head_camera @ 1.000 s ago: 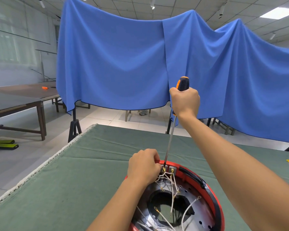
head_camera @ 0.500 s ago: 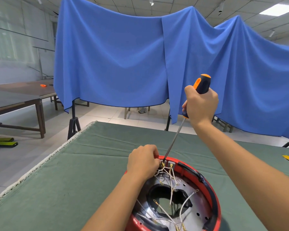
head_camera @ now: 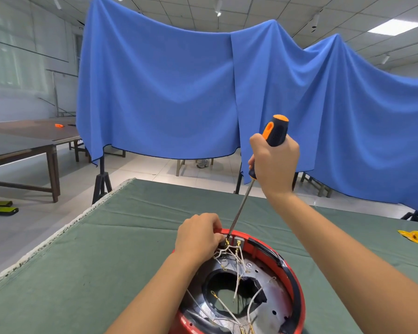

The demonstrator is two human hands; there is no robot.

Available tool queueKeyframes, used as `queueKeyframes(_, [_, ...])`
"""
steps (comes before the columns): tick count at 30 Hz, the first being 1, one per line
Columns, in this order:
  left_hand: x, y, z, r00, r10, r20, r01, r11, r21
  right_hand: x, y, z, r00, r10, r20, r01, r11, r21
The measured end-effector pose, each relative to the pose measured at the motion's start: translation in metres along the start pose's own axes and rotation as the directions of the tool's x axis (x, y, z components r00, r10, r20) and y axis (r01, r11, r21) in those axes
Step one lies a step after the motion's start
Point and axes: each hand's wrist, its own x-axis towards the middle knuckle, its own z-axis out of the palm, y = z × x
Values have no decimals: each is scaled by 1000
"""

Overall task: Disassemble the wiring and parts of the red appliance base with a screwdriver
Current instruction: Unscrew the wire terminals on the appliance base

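Your right hand (head_camera: 274, 165) grips the black-and-orange-handled screwdriver (head_camera: 258, 169), tip at a brass terminal on the far rim of the round red appliance base (head_camera: 292, 273). Your left hand (head_camera: 198, 235), curled there, seems to pinch white wires (head_camera: 229, 251). A tilted slip could jab those fingers.

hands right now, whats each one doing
Left hand: fingers curled at the far rim of the red base, by the white wires; what it holds cannot be told.
Right hand: grips the screwdriver handle.
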Motion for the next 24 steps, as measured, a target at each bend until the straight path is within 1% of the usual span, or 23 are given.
queueKeyframes(5, [2,-1,0,1000,-3,0,3,1000,-4,20,10,18,989,148,14,-147,987,-60])
queueKeyframes(7, [3,-1,1,1000,3,-4,-3,1000,-7,27,16,27,985,171,23,-168,981,-100])
queueKeyframes(11, [3,-3,4,1000,16,-14,-16,1000,-21,39,29,46,977,204,57,-185,953,-239])
queueKeyframes(16, [2,-4,4,1000,18,-19,-18,999,-38,48,46,65,952,288,106,-243,917,-316])
queueKeyframes(24, [2,-4,5,1000,9,-7,-9,999,-54,57,70,61,903,425,58,-378,852,-362])
